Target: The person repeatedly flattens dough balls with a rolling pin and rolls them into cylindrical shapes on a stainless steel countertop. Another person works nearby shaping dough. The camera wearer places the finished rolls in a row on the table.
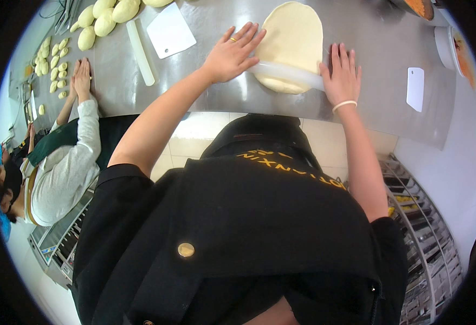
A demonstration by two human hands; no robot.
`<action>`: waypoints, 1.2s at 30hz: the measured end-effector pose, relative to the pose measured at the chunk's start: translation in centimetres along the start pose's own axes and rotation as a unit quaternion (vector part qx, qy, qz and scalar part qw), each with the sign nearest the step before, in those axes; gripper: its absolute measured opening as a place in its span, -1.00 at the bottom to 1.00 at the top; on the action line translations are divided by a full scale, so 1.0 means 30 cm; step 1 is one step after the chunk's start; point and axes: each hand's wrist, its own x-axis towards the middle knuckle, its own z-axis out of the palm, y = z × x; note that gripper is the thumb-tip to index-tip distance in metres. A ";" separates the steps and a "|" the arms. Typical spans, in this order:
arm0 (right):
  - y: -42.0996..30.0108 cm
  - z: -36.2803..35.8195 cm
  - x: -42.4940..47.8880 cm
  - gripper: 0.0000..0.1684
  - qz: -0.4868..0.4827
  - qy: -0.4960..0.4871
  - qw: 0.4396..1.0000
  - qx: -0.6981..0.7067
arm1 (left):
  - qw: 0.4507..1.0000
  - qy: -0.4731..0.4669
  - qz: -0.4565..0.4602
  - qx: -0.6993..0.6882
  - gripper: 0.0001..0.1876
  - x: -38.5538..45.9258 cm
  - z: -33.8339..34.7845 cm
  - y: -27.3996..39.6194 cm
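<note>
A flattened oval sheet of dough (pixel 292 34) lies on the stainless steel worktable before me. Its near end looks thicker and puffy. Across this near part lies a translucent white rolling pin (pixel 288 73). My left hand (pixel 236 53), with a ring on one finger, rests flat over the pin's left end, fingers spread. At the other end, my right hand (pixel 341 77) lies palm down with its fingers stretched forward and a pale band at the wrist. Neither hand has its fingers wrapped around the pin. The pin's ends are hidden beneath the palms.
Left of me lie a second rolling pin (pixel 140 53), a white dough scraper (pixel 171 31) and several dough balls (pixel 105 22). Another scraper (pixel 415 89) and a white tub (pixel 444 48) are at right. A co-worker's hands (pixel 82 79) are near small dough pieces (pixel 54 61). A rack (pixel 420 227) stands behind right.
</note>
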 end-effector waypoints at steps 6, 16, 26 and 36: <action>-0.004 0.012 -0.197 -0.28 -0.020 0.024 0.999 -0.011 | 0.995 -0.074 0.002 0.065 -0.32 -0.100 -0.052 0.115; 0.013 -0.135 0.041 -0.14 -0.166 -0.072 0.981 -0.069 | 0.966 -0.112 0.198 0.122 -0.41 0.109 -0.114 -0.005; -0.005 -0.040 -0.136 -0.18 -0.052 0.015 0.998 -0.021 | 0.987 -0.093 0.133 0.014 -0.26 -0.061 -0.037 0.084; -0.034 0.011 -0.418 -0.18 -0.058 0.084 0.993 0.058 | 0.985 -0.141 0.093 -0.043 -0.21 -0.277 -0.086 0.265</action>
